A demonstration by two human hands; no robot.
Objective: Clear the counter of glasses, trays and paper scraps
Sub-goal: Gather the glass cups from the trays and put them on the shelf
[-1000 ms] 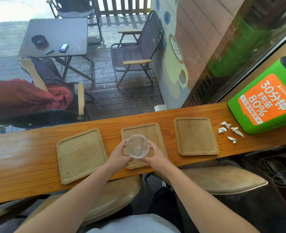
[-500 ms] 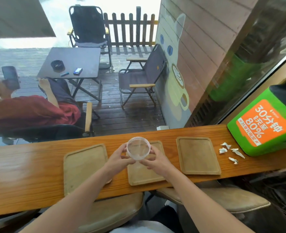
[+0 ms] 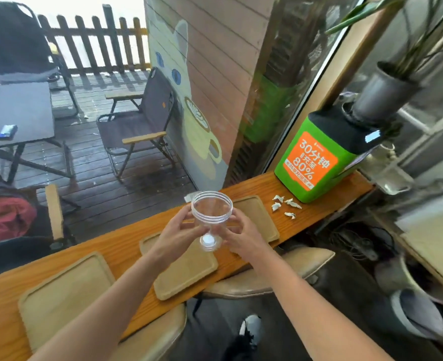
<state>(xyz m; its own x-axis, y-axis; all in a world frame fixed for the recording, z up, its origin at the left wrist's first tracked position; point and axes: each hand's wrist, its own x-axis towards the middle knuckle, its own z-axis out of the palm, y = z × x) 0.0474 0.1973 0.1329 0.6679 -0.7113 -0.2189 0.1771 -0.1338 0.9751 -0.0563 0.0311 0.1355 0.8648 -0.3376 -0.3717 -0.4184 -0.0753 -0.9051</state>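
A clear glass [image 3: 211, 217] is held up above the wooden counter [image 3: 126, 248], gripped from both sides by my left hand [image 3: 178, 233] and my right hand [image 3: 244, 237]. Three wooden trays lie on the counter: a left tray [image 3: 64, 293], a middle tray [image 3: 186, 272] under my hands, and a right tray [image 3: 258, 217] partly hidden behind the glass and my right hand. Several white paper scraps [image 3: 285, 205] lie on the counter to the right of the trays.
A green and orange box [image 3: 317, 160] stands at the counter's right end, with a metal plant pot [image 3: 379, 97] behind it. Padded stools [image 3: 275, 269] sit below the counter. Behind the window are folding chairs, a table and a seated person.
Both hands have lifted the glass off the middle tray and raised it higher. The view has swung to the right and tilted.
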